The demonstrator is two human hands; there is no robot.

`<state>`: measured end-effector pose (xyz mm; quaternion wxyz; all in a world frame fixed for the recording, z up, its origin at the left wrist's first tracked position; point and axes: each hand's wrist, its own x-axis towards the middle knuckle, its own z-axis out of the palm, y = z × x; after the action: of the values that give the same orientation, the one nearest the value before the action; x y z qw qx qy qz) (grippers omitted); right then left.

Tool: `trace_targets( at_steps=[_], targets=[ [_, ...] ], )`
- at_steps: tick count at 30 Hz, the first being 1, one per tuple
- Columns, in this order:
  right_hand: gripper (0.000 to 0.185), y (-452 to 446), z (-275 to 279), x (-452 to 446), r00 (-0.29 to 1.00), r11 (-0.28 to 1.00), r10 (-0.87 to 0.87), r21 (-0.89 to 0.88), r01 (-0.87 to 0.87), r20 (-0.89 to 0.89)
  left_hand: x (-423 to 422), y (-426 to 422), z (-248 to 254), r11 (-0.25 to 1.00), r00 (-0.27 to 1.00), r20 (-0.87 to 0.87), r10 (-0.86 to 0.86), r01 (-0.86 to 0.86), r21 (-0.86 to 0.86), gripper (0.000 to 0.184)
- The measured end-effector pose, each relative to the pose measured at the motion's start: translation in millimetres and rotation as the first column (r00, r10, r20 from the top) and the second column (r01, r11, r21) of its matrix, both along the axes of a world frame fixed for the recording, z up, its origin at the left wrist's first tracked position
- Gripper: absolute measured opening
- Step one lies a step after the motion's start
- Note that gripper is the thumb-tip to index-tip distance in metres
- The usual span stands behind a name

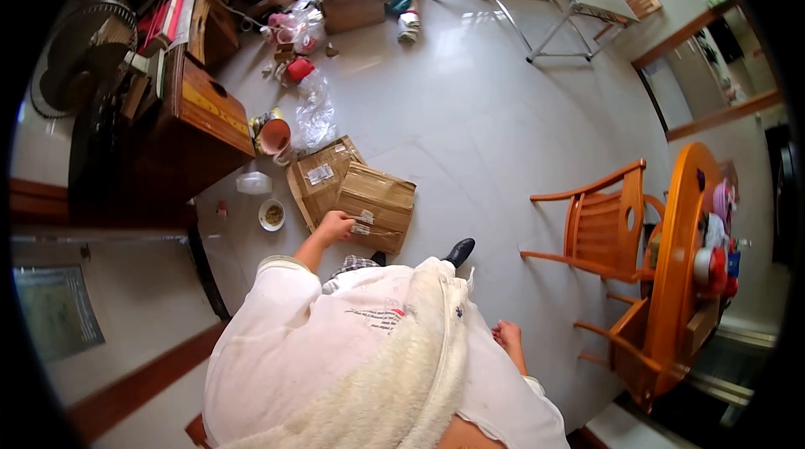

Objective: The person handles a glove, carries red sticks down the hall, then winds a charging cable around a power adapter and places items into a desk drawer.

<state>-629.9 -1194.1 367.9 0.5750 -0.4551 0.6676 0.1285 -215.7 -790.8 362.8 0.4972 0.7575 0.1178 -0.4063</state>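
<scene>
My left hand [336,226] is held out in front of me above the flattened cardboard boxes. Its fingers are closed; whether a small thing is pinched in them I cannot make out. Beneath it lies a brown cardboard box [381,197] with white labels, overlapping another cardboard piece [323,174] on the floor. At my right side hangs my right hand [507,336], its fingers loosely bent and apart, with nothing visible in them. A cream fleece cloth [419,348] lies down the front of my white top [310,315].
A bowl of food [272,215], a plastic container [253,183] and a pinkish bucket [274,137] stand left of the cardboard. Plastic bags [315,114] lie beyond. A wooden cabinet [210,109] is at left, a wooden chair [599,227] and round table [683,256] at right.
</scene>
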Motion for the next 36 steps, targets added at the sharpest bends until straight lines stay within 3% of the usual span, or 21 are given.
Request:
trace_targets(
  at_steps=[3,5,7,10,12,15,17,20,23,26,32,35,36],
  targets=[
    [0.024,-73.6,-13.7,52.5,0.986,0.987,0.163,0.001,-0.163,0.017,-23.3,20.1,-7.3,0.95,0.96,-0.025,0.28,-0.273,0.152,0.014],
    [0.024,-123.3,-12.0,91.8,0.962,0.962,0.272,-0.018,-0.272,0.025,-55.5,40.1,-42.7,0.844,0.852,-0.147,0.503,-0.447,0.296,0.015],
    [0.022,-180.4,-11.4,125.9,0.934,0.936,0.353,-0.027,-0.352,0.054,-105.6,43.9,-56.2,0.876,0.868,-0.326,0.376,-0.218,0.43,0.015],
    [0.014,-256.5,-7.7,180.0,0.906,0.912,0.41,-0.043,-0.407,0.103,-187.9,11.4,-39.9,0.952,0.902,-0.42,0.102,0.035,0.305,0.017],
    [0.013,-288.3,6.0,216.5,0.893,0.892,0.444,-0.122,-0.435,0.069,-226.9,-18.7,-37.8,0.949,0.933,-0.359,0.008,0.106,0.297,0.016],
    [0.011,-328.5,-2.1,262.3,0.906,0.917,0.398,-0.093,-0.388,0.143,-245.5,-64.2,-34.0,0.941,0.977,-0.206,-0.062,0.126,0.313,0.016],
    [0.012,-326.6,-2.2,293.1,0.863,0.866,0.496,-0.123,-0.484,0.096,-244.2,-86.5,-39.3,0.938,0.991,-0.091,-0.099,0.123,0.325,0.015],
    [0.014,-310.6,-15.1,326.5,0.766,0.771,0.637,-0.069,-0.634,0.088,-220.9,-114.1,-37.1,0.942,1.0,-0.028,0.008,0.002,0.335,0.015],
    [0.018,-280.2,-12.8,358.2,0.692,0.695,0.711,0.023,-0.719,0.123,-162.6,-153.4,-6.8,0.832,0.818,-0.231,0.527,-0.441,0.336,0.01],
    [0.022,-272.9,-21.3,388.9,0.616,0.614,0.77,0.069,-0.786,0.169,-104.3,-179.4,16.6,0.802,0.777,-0.245,0.579,-0.491,0.34,0.009],
    [0.021,-325.8,-14.8,459.9,0.726,0.727,0.684,0.015,-0.686,0.066,42.7,-203.1,11.6,0.902,0.876,-0.296,0.38,-0.281,0.327,0.011],
    [0.016,-355.5,-2.2,501.3,0.81,0.812,0.582,0.013,-0.583,-0.07,128.3,-198.2,-9.7,0.843,0.781,-0.32,0.537,-0.507,0.177,0.014],
    [0.014,-364.2,1.1,519.5,0.824,0.83,0.554,0.002,-0.558,-0.118,161.1,-200.1,-2.2,0.832,0.801,-0.225,0.554,-0.523,0.188,0.014]
  ],
)
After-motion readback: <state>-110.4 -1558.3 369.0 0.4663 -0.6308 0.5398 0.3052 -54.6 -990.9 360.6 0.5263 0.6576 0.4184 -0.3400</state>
